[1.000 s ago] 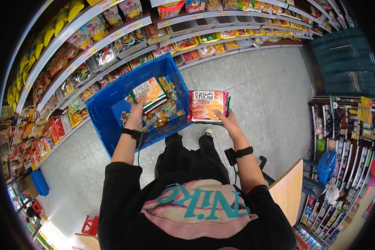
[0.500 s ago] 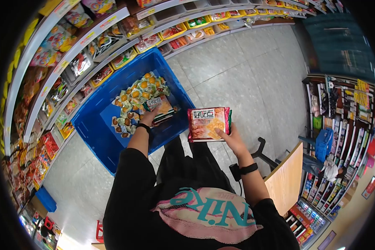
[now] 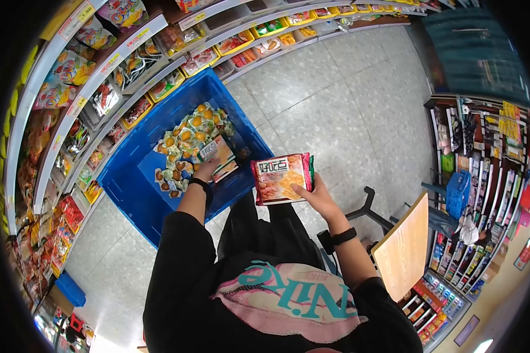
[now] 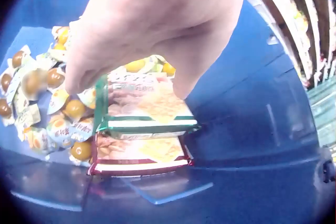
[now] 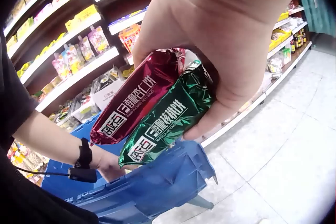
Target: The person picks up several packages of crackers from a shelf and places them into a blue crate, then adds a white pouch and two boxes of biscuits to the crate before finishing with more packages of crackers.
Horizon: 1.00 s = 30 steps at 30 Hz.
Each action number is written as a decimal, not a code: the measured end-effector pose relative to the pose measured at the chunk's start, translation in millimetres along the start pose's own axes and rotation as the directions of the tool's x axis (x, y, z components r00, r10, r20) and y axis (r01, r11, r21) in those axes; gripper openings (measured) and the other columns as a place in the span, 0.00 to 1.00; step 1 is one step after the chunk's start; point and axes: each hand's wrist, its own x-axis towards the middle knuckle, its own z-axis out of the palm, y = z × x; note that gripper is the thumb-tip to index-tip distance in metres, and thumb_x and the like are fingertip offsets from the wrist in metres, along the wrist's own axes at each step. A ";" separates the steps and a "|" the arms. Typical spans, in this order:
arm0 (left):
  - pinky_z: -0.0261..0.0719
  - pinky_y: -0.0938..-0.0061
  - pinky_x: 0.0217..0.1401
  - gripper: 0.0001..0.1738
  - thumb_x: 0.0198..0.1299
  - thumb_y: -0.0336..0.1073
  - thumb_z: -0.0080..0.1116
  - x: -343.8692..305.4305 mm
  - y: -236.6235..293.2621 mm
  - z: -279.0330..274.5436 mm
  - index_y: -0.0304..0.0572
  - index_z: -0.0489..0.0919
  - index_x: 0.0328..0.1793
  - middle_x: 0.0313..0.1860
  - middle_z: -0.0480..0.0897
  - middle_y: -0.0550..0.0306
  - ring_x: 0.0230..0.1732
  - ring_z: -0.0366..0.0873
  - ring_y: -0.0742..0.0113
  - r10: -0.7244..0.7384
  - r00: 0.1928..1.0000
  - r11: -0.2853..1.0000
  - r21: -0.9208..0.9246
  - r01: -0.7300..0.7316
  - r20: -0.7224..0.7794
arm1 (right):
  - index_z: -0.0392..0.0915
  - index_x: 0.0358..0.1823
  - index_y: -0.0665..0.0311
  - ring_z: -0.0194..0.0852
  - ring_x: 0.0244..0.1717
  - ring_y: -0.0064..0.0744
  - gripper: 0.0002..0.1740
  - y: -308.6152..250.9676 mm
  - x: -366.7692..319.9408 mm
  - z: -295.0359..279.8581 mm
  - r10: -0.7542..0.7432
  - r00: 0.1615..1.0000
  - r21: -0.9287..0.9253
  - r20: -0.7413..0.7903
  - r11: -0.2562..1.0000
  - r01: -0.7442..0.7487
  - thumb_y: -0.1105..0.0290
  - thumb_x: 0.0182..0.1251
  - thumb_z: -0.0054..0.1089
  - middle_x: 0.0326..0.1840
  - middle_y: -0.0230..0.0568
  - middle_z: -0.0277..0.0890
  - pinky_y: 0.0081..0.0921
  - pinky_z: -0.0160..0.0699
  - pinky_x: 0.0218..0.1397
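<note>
Inside the blue crate (image 3: 129, 203), the left hand (image 3: 206, 170) grips a green-edged biscuit packet (image 4: 147, 103); a dark red-edged packet (image 4: 139, 153) lies against it on the near side. Small wrapped round snacks (image 3: 185, 135) lie loose beside them on the crate floor. Just outside the crate's right edge, the right hand (image 3: 317, 199) holds up two packets together, a red one (image 5: 139, 95) and a green one (image 5: 170, 121), its thumb over the front face of the red-edged one.
Snack shelves (image 3: 115, 62) curve behind and left of the crate. A wooden tabletop (image 3: 401, 250) stands at the right, with more shelves (image 3: 483, 153) beyond it. Grey tiled floor (image 3: 324, 100) lies beyond the right hand. A blue box (image 3: 70, 288) sits at lower left.
The left hand has lowered its packets into the crate, onto or beside the wrapped snacks. The right hand's packets have shifted slightly toward the crate, still held.
</note>
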 end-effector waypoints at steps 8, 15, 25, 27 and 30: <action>0.63 0.68 0.68 0.38 0.64 0.56 0.52 -125.4 59.1 9.6 0.39 0.58 0.72 0.68 0.66 0.51 0.67 0.66 0.62 0.374 0.892 0.820 -0.539 -0.191 0.254 | 0.58 0.58 0.80 0.74 0.49 0.30 0.41 -23.1 24.0 37.8 -0.073 0.991 0.074 0.109 0.995 0.065 0.58 0.56 0.71 0.49 0.49 0.74 0.26 0.74 0.53; 0.74 0.78 0.53 0.25 0.61 0.43 0.62 -166.5 74.4 17.6 0.37 0.73 0.60 0.50 0.80 0.59 0.49 0.77 0.73 0.411 0.871 0.867 -0.410 -0.283 0.268 | 0.54 0.64 0.79 0.70 0.57 0.34 0.48 -31.6 39.0 71.7 -0.055 0.958 -0.021 0.281 0.998 0.063 0.50 0.57 0.68 0.55 0.54 0.71 0.29 0.70 0.60; 0.73 0.73 0.56 0.35 0.51 0.44 0.71 -39.0 52.1 -53.6 0.33 0.70 0.60 0.52 0.79 0.53 0.51 0.77 0.66 0.227 0.928 0.773 -0.525 -0.355 -0.294 | 0.65 0.63 0.66 0.74 0.56 0.30 0.25 -5.5 41.1 29.7 0.031 0.961 0.138 0.273 0.988 -0.071 0.56 0.72 0.50 0.56 0.40 0.75 0.27 0.68 0.61; 0.72 0.73 0.56 0.37 0.49 0.48 0.72 -23.5 51.3 -60.4 0.33 0.72 0.60 0.52 0.79 0.54 0.51 0.77 0.66 0.240 0.939 0.789 -0.514 -0.337 -0.246 | 0.66 0.62 0.65 0.75 0.55 0.30 0.23 1.3 36.8 24.2 0.035 0.968 0.126 0.250 0.990 -0.068 0.58 0.72 0.49 0.55 0.40 0.76 0.27 0.69 0.59; 0.73 0.72 0.54 0.41 0.47 0.54 0.72 -7.5 59.9 -61.6 0.33 0.72 0.60 0.52 0.79 0.54 0.51 0.77 0.66 0.157 0.948 0.882 -0.393 -0.262 -0.278 | 0.69 0.59 0.68 0.76 0.50 0.26 0.21 9.3 31.6 16.2 0.056 0.987 0.135 0.151 0.988 -0.077 0.63 0.70 0.54 0.50 0.37 0.78 0.22 0.72 0.52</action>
